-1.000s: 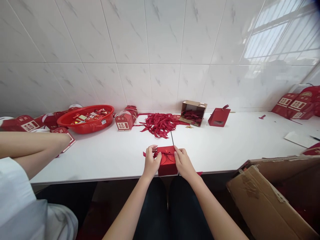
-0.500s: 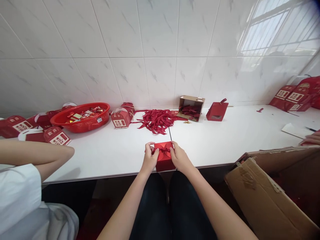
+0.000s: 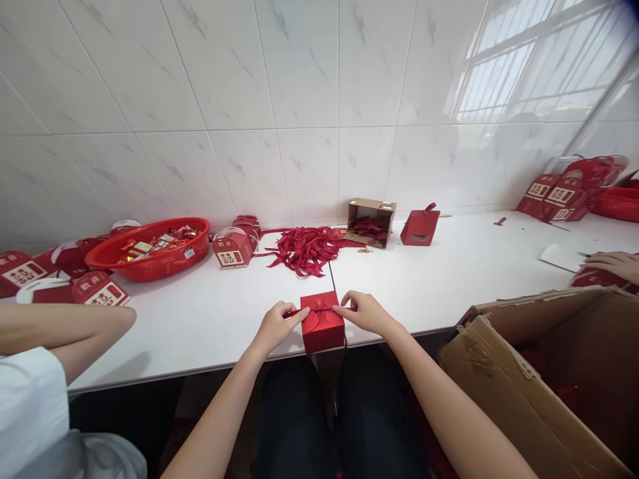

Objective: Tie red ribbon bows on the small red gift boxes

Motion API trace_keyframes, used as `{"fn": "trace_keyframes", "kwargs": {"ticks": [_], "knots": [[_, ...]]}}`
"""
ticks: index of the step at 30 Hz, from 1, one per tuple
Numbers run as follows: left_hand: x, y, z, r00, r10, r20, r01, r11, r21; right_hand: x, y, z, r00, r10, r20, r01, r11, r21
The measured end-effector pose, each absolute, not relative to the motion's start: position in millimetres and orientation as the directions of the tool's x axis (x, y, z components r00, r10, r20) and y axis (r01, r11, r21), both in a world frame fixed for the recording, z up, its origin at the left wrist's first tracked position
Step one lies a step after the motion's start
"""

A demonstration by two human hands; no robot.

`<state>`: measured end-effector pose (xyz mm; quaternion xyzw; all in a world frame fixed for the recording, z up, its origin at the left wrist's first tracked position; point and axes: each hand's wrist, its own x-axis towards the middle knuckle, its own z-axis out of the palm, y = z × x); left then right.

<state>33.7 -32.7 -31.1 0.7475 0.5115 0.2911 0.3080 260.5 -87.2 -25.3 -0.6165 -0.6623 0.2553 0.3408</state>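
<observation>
White tabletop against a tiled wall, with one red box at its near edge.
Nearest you, one big cardboard carton stands open at your right, below the table edge. The single red box sits between your two hands. Your left hand pinches one end of the one red ribbon between thumb and forefinger, the other fingers curled in. Your right hand pinches the other end the same way, and the ribbon lies across the lid. Farther back you have one heap of loose ribbons, one small brown box, one open red box and one red basket.
</observation>
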Motion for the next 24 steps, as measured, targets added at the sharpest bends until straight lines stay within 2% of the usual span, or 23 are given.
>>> {"fn": "trace_keyframes", "kwargs": {"ticks": [4, 7, 11, 14, 18, 24], "knots": [[30.9, -31.4, -31.2, 0.284, 0.933, 0.218, 0.623, -0.353, 0.698, 265.2, -84.9, -22.1, 0.026, 0.987, 0.160, 0.629, 0.109, -0.770], [31.6, -32.3, -32.6, 0.277, 0.931, 0.237, 0.602, -0.360, 0.713, 267.8, -83.8, -25.6, 0.069, 0.989, 0.128, 0.556, 0.068, -0.828], [35.1, -35.1, -35.1, 0.284, 0.941, 0.183, 0.520, -0.312, 0.795, 272.3, -85.1, -28.4, 0.029, 1.000, 0.002, 0.353, -0.009, -0.936], [37.5, -37.7, -39.9, 0.296, 0.952, 0.075, 0.422, -0.200, 0.884, 276.1, -85.8, -28.1, -0.024, 0.998, -0.064, 0.233, -0.056, -0.971], [39.0, -41.4, -45.9, 0.250, 0.967, 0.045, 0.291, -0.120, 0.949, 278.0, -83.6, -30.9, 0.005, 1.000, -0.018, 0.228, -0.019, -0.973], [38.4, -47.6, -43.8, 0.143, 0.981, 0.129, 0.352, -0.172, 0.920, 274.9, -83.0, -39.4, 0.140, 0.989, 0.051, 0.270, 0.012, -0.963]]}}
